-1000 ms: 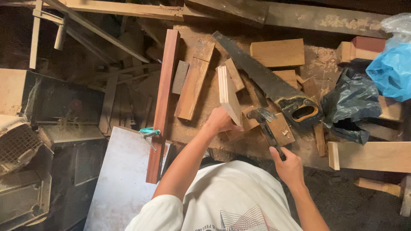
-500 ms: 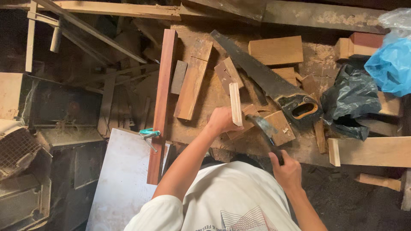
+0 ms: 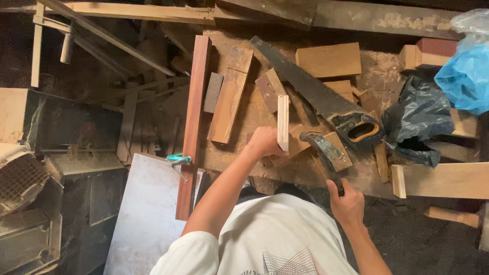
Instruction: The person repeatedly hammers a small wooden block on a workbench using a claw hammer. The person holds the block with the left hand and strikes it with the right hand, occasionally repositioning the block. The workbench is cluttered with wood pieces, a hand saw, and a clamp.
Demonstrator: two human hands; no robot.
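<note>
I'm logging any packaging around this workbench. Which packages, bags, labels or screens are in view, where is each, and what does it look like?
Blue plastic bag: right edge of the bench, crumpled, bright blue.
Black plastic bag: just left of and below the blue one, crumpled, glossy black, beside the handsaw handle.
No labels, signs or screens visible.

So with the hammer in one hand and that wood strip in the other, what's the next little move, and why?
Probably a short tap down with the hammer onto the wood right of the strip. The left hand holds the strip on edge on the bench, and the right hand grips the handle with the head poised just beside it. Whether a nail is there cannot be seen.
</note>
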